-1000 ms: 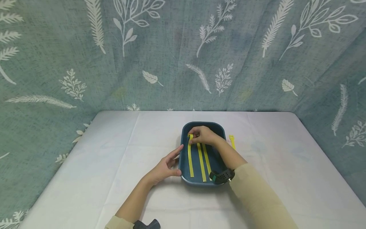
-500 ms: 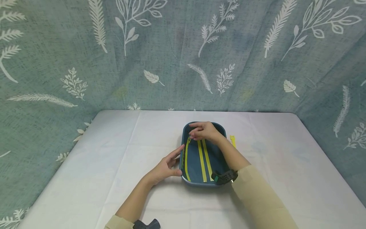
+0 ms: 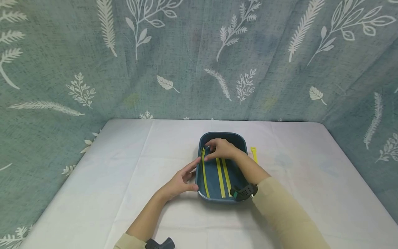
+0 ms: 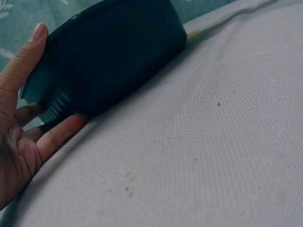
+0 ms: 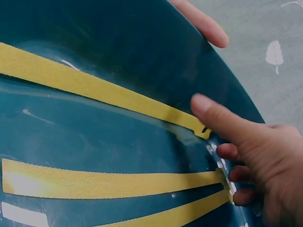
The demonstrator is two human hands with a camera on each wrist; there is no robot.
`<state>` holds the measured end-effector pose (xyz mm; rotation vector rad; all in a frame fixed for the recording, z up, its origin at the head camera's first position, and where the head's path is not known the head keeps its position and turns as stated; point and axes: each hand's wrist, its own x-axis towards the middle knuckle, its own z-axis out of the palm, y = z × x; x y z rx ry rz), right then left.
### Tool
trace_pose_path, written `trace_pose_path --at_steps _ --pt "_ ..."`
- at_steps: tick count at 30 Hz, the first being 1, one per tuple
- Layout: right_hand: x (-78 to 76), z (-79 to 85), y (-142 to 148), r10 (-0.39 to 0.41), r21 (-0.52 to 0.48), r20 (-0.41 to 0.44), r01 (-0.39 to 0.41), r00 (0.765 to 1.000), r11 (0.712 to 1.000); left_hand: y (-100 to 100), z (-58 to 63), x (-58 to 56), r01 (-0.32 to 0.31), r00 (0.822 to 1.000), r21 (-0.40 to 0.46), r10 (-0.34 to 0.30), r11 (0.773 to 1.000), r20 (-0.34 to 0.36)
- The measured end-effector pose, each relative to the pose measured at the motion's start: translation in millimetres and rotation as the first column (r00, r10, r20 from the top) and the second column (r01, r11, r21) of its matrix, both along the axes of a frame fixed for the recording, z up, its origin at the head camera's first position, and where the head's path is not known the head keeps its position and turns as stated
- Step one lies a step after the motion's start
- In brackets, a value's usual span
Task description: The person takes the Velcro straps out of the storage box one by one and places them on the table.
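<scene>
My left hand (image 3: 180,183) rests against the left side of a dark blue plastic bin (image 4: 118,52), fingers and thumb spread along its wall. Inside the bin is my right hand (image 3: 222,148), near its far left corner. A yellow strap (image 3: 205,176) with a slotted head runs along the left wall. In the right wrist view, an extended digit of the right hand (image 5: 279,156) overlaps that strap's head, and the other fingers are bent beside it. Two more yellow straps (image 5: 109,183) lie lengthwise on the bin floor, their far ends partly hidden by the right hand.
Another yellow strap (image 3: 254,154) lies on the white tablecloth (image 3: 298,166), just right of the bin and partly hidden behind it. A green leaf-patterned cloth (image 3: 186,62) hangs behind the table and along both sides.
The left strap was at the right hand's fingertips and now stands closer to the bin's left wall. The right hand lifted slightly and came back down. The left hand kept its place.
</scene>
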<state>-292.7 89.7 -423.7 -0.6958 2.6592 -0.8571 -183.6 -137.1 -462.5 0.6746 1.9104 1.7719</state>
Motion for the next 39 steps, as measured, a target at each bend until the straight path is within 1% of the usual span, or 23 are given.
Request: trace_pose_path --at_steps 3,6,10,12,15,17,20,22,25,27,31,35,39 --pt "2.0 -0.3 -3.7 0.006 0.054 -0.017 -0.005 1.0 0.999 -0.2 -0.3 0.5 0.003 1.0 0.005 -0.004 1.0 0.002" --pt "4.7 -0.2 -7.4 0.023 0.066 -0.026 -0.021 0.999 0.998 0.0 -1.5 0.5 0.011 1.0 0.013 -0.011 1.0 -0.001" --pt "8.7 0.3 -11.8 0.044 0.019 -0.004 -0.044 0.999 0.999 0.3 -4.1 0.3 0.022 1.0 0.02 -0.022 1.0 -0.006" --pt "10.5 0.4 -13.9 0.042 -0.011 0.017 -0.042 0.999 0.999 0.0 -5.0 0.4 0.024 1.0 0.021 -0.023 0.999 -0.007" --pt "12.7 0.2 -16.5 0.014 -0.062 0.071 -0.01 0.997 0.998 -0.8 -5.0 1.2 0.019 1.0 0.022 -0.019 1.0 -0.005" --pt "13.4 0.3 -17.4 -0.018 -0.102 0.121 0.031 0.993 0.994 -0.8 -4.1 1.6 0.015 1.0 0.017 -0.015 1.0 -0.004" --pt "13.6 0.3 -17.3 -0.063 -0.159 0.208 0.097 0.976 0.982 -0.4 -3.0 2.0 0.008 1.0 0.006 -0.008 1.0 -0.002" --pt "13.1 0.2 -17.0 -0.075 -0.209 0.277 0.136 0.958 0.969 0.1 -2.4 2.0 0.006 1.0 0.001 -0.006 1.0 -0.005" --pt "12.6 -0.1 -16.4 -0.065 -0.285 0.369 0.18 0.927 0.942 1.0 -1.7 2.0 0.003 1.0 0.0 -0.003 1.0 -0.013" --pt "12.2 -0.4 -16.3 -0.052 -0.333 0.414 0.204 0.909 0.921 1.6 -1.1 1.6 0.002 1.0 0.001 -0.002 1.0 -0.018" --pt "11.9 -1.2 -17.2 -0.02 -0.393 0.446 0.215 0.895 0.894 2.4 -0.3 0.9 0.002 1.0 0.008 -0.001 1.0 -0.023" --pt "12.8 0.6 -18.6 -0.003 -0.419 0.463 0.222 0.886 0.88 2.5 0.3 0.1 0.003 1.0 0.013 -0.002 1.0 -0.029" --pt "12.8 2.3 -19.2 -0.002 -0.436 0.468 0.233 0.884 0.869 2.9 0.5 -0.7 0.002 0.999 0.024 -0.001 1.0 -0.04"
